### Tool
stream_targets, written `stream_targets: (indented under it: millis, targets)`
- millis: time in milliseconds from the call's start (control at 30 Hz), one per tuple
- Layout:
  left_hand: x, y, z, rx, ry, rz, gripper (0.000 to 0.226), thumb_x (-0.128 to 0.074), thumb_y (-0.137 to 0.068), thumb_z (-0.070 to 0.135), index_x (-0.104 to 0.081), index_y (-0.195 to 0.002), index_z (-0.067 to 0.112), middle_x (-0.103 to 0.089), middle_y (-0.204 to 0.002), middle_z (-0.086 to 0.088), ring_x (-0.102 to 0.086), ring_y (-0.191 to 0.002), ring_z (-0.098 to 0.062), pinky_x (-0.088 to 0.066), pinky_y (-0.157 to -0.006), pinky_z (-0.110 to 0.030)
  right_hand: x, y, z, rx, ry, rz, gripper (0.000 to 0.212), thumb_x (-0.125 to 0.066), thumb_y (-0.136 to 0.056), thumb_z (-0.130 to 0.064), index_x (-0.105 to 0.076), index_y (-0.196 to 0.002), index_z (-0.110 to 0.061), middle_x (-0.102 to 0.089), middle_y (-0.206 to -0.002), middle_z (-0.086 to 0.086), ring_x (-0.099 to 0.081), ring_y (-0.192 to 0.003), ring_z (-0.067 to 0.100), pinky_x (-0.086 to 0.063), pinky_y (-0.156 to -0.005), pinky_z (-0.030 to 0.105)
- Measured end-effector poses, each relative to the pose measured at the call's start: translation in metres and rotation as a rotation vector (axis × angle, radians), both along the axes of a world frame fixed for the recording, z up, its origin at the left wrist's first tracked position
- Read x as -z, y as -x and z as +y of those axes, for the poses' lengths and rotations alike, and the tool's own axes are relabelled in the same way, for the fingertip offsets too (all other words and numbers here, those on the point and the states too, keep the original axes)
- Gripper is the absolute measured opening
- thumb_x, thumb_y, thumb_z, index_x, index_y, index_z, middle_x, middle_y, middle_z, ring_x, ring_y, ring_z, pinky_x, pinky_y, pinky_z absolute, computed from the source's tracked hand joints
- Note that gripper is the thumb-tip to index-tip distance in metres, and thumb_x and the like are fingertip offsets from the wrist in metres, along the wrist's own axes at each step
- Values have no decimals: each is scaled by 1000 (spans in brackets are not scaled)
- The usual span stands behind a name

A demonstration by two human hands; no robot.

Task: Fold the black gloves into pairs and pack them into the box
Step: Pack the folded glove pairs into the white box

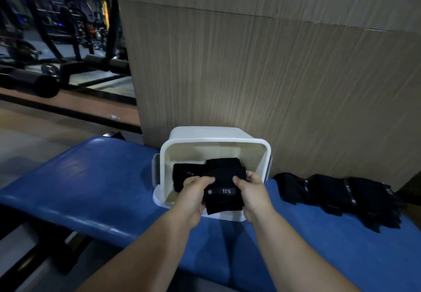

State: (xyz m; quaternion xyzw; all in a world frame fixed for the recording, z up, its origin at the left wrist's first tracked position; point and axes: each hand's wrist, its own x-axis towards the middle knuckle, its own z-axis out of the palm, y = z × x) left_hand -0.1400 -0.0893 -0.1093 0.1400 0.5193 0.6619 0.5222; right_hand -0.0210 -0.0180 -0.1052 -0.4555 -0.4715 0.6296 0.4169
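A folded pair of black gloves [224, 194] with a "5.11" wrist label hangs over the near rim of the white plastic box [216, 148]. My left hand [193, 191] grips its left side and my right hand [252, 191] grips its right side. Inside the box, at the left, lies another folded black glove bundle [185, 173], partly covered by the held pair. Several loose black gloves [337, 197] lie in a row on the blue bench to the right of the box.
The box and gloves rest on a blue padded bench [91, 177] that runs left to right. A wood-grain panel wall [273, 75] stands right behind the box. Dark gym equipment [57, 41] fills the far left, beyond a low ledge.
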Motion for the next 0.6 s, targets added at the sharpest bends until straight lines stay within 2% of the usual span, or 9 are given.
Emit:
stream_targets:
  millis: [100,167,233,267,400,500,600]
  targets:
    - [-4,8,-1,-70,-3,42,43,-62,-87,9,-41,-125,15,-61,-111,-13,-62,-98,-27,-54,-86,-43,1,17,3,55,-14,-34,25,-67,-87,-10,-51,-104,-17,-66,-108,18,-66,-95,33,-56,-84,49]
    - [-6,13,-2,-117,17,127,43,-61,-88,11,-40,-124,22,-60,-107,-10,-62,-94,-25,-55,-79,-43,0,26,4,93,-14,-70,32,-70,-84,-15,-44,-103,-20,-61,-107,14,-64,-94,30,-54,-88,48]
    - [-8,18,-2,-173,24,211,36,-61,-89,12,-42,-116,26,-61,-101,-9,-60,-84,-21,-50,-65,-35,-4,33,4,103,-18,-112,32,-69,-86,-17,-40,-100,-20,-57,-96,9,-59,-84,24,-52,-85,44]
    - [-8,20,-1,-201,27,251,31,-60,-89,12,-44,-110,28,-61,-98,-8,-59,-82,-21,-48,-63,-33,-5,36,4,96,-23,-131,29,-68,-87,-18,-40,-96,-20,-55,-90,7,-55,-80,22,-51,-83,43]
    - [-10,27,3,-252,52,376,22,-57,-89,11,-47,-89,31,-61,-94,-5,-59,-84,-25,-53,-78,-45,-11,50,5,63,-107,-217,27,-64,-89,-22,-38,-81,-22,-52,-78,4,-50,-74,22,-47,-72,40]
    - [-8,33,8,-281,80,432,20,-53,-89,11,-50,-86,30,-61,-91,-3,-60,-84,-26,-55,-81,-47,-14,57,9,45,-203,-312,25,-65,-87,-28,-41,-80,-23,-56,-79,1,-53,-74,20,-47,-73,38]
    - [-6,39,13,-343,110,511,17,-51,-90,14,-48,-88,30,-59,-86,1,-56,-76,-19,-51,-72,-37,-20,58,10,-67,-245,-347,23,-67,-85,-30,-47,-93,-21,-57,-89,-1,-54,-77,14,-46,-75,33]
